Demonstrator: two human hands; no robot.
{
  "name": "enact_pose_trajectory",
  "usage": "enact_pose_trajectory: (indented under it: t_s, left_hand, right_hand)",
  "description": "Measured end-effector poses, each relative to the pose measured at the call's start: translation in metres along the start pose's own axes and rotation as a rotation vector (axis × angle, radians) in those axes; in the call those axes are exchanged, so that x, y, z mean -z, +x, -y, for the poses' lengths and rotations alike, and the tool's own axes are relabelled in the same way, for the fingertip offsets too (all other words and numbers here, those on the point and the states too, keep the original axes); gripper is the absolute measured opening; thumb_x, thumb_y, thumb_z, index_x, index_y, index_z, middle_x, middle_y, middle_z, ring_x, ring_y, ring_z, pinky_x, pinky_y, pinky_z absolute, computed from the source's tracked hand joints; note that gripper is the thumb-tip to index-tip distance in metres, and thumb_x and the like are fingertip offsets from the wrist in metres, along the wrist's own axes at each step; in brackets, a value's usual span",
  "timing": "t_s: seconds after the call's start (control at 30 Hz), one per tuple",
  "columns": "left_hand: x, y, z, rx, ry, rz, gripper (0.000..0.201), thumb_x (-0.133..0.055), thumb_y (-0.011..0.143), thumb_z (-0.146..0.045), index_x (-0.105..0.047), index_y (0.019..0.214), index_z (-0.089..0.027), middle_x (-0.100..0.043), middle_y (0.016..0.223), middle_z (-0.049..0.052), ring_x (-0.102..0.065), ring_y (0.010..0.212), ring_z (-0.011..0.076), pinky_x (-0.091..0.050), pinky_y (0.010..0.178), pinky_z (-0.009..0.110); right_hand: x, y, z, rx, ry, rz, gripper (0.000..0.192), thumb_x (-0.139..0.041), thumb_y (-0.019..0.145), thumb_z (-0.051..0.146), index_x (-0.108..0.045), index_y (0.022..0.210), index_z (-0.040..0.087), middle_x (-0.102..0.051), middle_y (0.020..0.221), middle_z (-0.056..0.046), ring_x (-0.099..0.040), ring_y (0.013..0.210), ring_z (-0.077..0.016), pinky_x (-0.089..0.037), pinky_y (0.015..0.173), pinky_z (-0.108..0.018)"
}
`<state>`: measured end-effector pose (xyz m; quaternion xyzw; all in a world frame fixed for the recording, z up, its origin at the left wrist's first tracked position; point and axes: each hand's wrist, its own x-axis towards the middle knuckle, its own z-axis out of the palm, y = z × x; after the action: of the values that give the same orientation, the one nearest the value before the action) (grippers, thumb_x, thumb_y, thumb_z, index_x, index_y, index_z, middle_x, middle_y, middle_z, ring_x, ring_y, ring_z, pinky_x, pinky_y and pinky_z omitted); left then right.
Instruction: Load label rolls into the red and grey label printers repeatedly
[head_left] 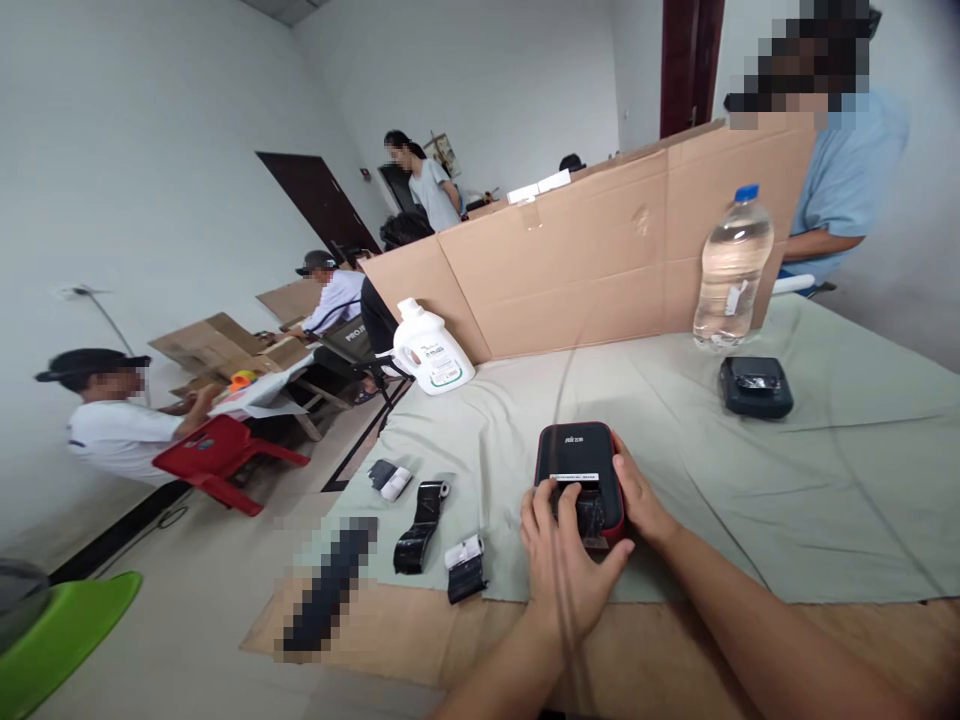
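A black label printer point(576, 450) with red sides lies on the green cloth in front of me. My left hand point(564, 560) has its bent fingertips on the printer's top, by a white label strip point(574, 477); its thumb reaches to the printer's lower right corner. Shiny dark film point(591, 515) shows beside those fingers. Along the printer's right side, my right hand point(646, 500) grips the casing, its fingertips partly hidden. To the left lie a long black strip on a small roll point(421, 525) and two small black-and-white rolls, one nearer point(466, 568) and one farther point(390, 480).
A second black device point(755, 387) sits at the right, below a large water bottle point(733, 268). A white jug point(433, 347) stands at the back left before a cardboard partition point(555, 270). A blurred dark object point(330, 588) lies near the left edge. Several people are around.
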<state>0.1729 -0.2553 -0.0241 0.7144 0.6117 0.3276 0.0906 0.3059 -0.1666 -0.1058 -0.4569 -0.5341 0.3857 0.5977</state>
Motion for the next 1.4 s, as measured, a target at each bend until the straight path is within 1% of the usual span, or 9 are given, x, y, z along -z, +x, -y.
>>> enact_pose_trajectory:
  t_s: [0.1, 0.2, 0.33, 0.53, 0.73, 0.9, 1.1, 1.23, 1.4]
  left_hand:
    - [0.009, 0.004, 0.017, -0.015, -0.189, -0.028, 0.053, -0.062, 0.077, -0.047, -0.050, 0.123, -0.023, -0.037, 0.134, 0.013, -0.035, 0.126, 0.0332, -0.030, 0.104, 0.050]
    - [0.023, 0.033, 0.038, 0.116, -0.510, -0.034, 0.036, -0.047, 0.086, -0.040, -0.054, 0.117, -0.021, -0.046, 0.128, 0.011, -0.048, 0.113, 0.0257, -0.039, 0.096, 0.041]
    - [0.036, 0.080, 0.064, 0.209, -0.923, 0.300, 0.047, -0.054, 0.073, -0.025, -0.055, 0.119, -0.021, -0.052, 0.126, 0.008, -0.051, 0.102, 0.0217, -0.042, 0.087, 0.034]
    - [0.026, 0.091, 0.082, 0.073, -1.022, 0.571, 0.085, -0.057, 0.053, -0.011, -0.045, 0.135, -0.031, -0.024, 0.152, -0.003, -0.030, 0.130, 0.0277, -0.033, 0.100, 0.035]
    - [0.002, 0.084, 0.081, 0.275, -1.450, 0.582, 0.098, -0.046, 0.044, -0.007, -0.037, 0.139, -0.029, -0.043, 0.142, -0.003, -0.032, 0.134, 0.0260, -0.030, 0.105, 0.037]
    - [-0.002, 0.084, 0.080, 0.332, -1.478, 0.504, 0.102, -0.045, 0.043, -0.005, -0.033, 0.141, -0.032, -0.037, 0.147, -0.006, -0.029, 0.137, 0.0228, -0.028, 0.107, 0.033]
    - [-0.004, 0.083, 0.081, 0.301, -1.406, 0.541, 0.108, -0.045, 0.045, -0.008, -0.020, 0.146, -0.035, -0.039, 0.146, -0.004, -0.038, 0.132, 0.0233, -0.035, 0.103, 0.036]
    - [0.001, 0.086, 0.080, 0.273, -1.296, 0.562, 0.107, -0.044, 0.044, -0.010, -0.022, 0.145, -0.034, -0.034, 0.150, -0.005, -0.035, 0.135, 0.0235, -0.035, 0.104, 0.037]
    - [0.024, 0.094, 0.073, 0.237, -1.048, 0.605, 0.095, -0.048, 0.049, -0.009, -0.035, 0.140, -0.035, -0.034, 0.149, -0.003, -0.033, 0.135, 0.0249, -0.038, 0.100, 0.037]
  right_hand:
    - [0.002, -0.002, 0.013, -0.037, -0.014, -0.024, 0.058, -0.033, 0.092, 0.058, -0.039, 0.139, 0.026, -0.042, 0.145, -0.007, -0.035, 0.136, -0.0241, -0.023, 0.114, -0.051]
    - [0.006, -0.011, 0.035, 0.209, -0.152, -0.069, 0.048, -0.038, 0.092, 0.046, -0.045, 0.135, 0.025, -0.043, 0.143, -0.008, -0.035, 0.134, -0.0255, -0.026, 0.112, -0.052]
    - [0.008, -0.023, 0.062, 0.649, -0.419, 0.061, 0.026, -0.054, 0.081, 0.036, -0.068, 0.100, 0.025, -0.040, 0.145, -0.004, -0.027, 0.136, -0.0340, -0.026, 0.108, -0.056]
    - [0.001, -0.029, 0.067, 0.763, -0.519, 0.028, 0.013, -0.060, 0.073, 0.024, -0.067, 0.083, 0.022, -0.048, 0.135, -0.007, -0.035, 0.130, -0.0358, -0.036, 0.099, -0.054]
    - [-0.004, -0.031, 0.065, 0.682, -0.499, 0.035, 0.024, -0.056, 0.073, 0.020, -0.060, 0.097, 0.022, -0.043, 0.138, -0.010, -0.033, 0.131, -0.0354, -0.034, 0.102, -0.057]
    - [-0.011, -0.036, 0.061, 0.511, -0.392, -0.024, 0.057, -0.051, 0.079, 0.022, -0.036, 0.134, 0.020, -0.029, 0.148, -0.014, -0.029, 0.136, -0.0332, -0.029, 0.106, -0.060]
    - [-0.014, -0.040, 0.061, 0.435, -0.364, -0.034, 0.069, -0.051, 0.081, 0.027, -0.024, 0.144, 0.026, -0.015, 0.155, -0.008, -0.018, 0.141, -0.0331, -0.023, 0.112, -0.058]
    - [-0.011, -0.038, 0.055, 0.380, -0.221, -0.017, 0.062, -0.049, 0.084, 0.035, -0.028, 0.142, 0.026, -0.027, 0.151, -0.008, -0.027, 0.138, -0.0315, -0.027, 0.111, -0.055]
    - [-0.005, -0.018, 0.028, 0.046, -0.006, -0.259, 0.044, -0.040, 0.089, 0.049, -0.048, 0.123, 0.022, -0.051, 0.130, -0.011, -0.048, 0.121, -0.0262, -0.039, 0.102, -0.047]
